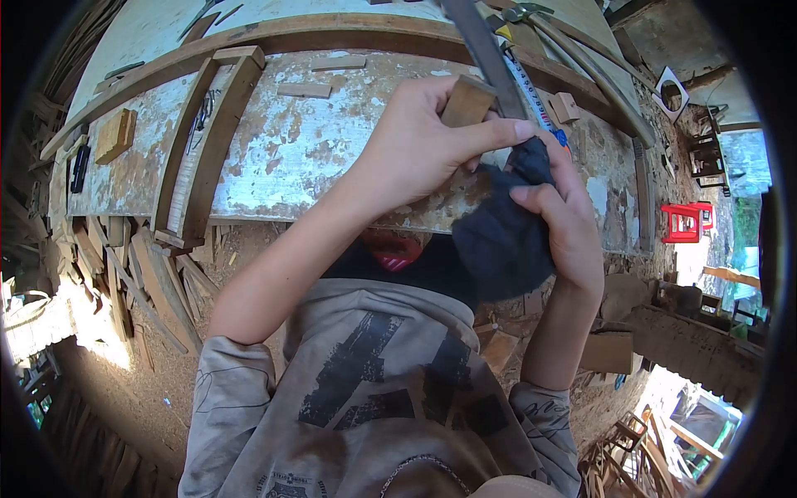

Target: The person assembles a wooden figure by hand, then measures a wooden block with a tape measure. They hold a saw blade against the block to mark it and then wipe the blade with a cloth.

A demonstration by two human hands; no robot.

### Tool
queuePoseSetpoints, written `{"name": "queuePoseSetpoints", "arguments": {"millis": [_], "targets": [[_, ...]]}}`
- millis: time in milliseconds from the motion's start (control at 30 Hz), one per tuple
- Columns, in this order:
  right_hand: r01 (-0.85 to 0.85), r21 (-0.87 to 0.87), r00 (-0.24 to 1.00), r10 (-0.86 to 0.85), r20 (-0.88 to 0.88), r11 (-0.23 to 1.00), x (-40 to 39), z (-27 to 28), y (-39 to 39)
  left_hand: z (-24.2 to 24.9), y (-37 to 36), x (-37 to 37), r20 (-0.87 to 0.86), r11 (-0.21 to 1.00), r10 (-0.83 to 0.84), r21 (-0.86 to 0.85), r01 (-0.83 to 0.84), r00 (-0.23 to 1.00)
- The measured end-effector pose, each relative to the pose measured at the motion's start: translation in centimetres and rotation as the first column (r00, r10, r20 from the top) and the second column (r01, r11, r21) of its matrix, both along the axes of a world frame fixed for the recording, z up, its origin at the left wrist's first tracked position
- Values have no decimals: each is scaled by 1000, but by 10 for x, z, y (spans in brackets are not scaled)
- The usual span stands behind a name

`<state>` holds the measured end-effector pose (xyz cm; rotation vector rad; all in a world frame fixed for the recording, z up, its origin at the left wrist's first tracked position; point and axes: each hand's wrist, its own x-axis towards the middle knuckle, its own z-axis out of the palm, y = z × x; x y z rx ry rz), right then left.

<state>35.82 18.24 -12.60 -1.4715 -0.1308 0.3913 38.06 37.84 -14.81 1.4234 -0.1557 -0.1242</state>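
The long dark strip (490, 58) is over the bench (274, 158). The left hand (415, 149) grips the wood block (469, 101) beside it, maybe to keep both still, and the right hand (569, 224) pinches a black cloth (506, 236) near its end.

Red stool (682, 224) right of workbench (278, 178); wood strips (163, 290) on ground (166, 378); yellowish block (114, 136) near workbench's left end.
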Motion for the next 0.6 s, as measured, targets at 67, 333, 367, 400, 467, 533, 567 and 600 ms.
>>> {"name": "queuePoseSetpoints", "arguments": {"millis": [67, 333, 367, 400, 467, 533, 567, 600], "targets": [[11, -23, 1000, -10, 19, 1000, 6, -3, -1, -2, -1, -2, 10, 997, 60, -38, -60, 998], [181, -65, 963, -164, 214, 981, 9, -11, -4, -19, 2, -2, 18, 971, 207, -129, -203, 978], [198, -60, 953, -178, 244, 978, 9, -12, -1, -19, 0, -5, 4, 968, 217, -134, -214, 976], [203, -82, 950, -176, 258, 976, 10, -13, -1, -19, -2, -7, -10, 964, 226, -139, -225, 974], [212, -126, 944, -169, 284, 969, 11, -13, 0, -18, -4, -11, 7, 961, 227, -165, -223, 974], [255, -213, 914, -163, 372, 943, 11, -13, 2, -19, -10, -12, 41, 950, 264, -184, -252, 964], [278, -255, 897, -155, 414, 926, 11, -12, 2, -22, -15, -13, 64, 940, 299, -191, -283, 952], [277, -266, 894, -146, 423, 923, 11, -12, 4, -24, -17, -13, 87, 929, 335, -198, -314, 938]]}}
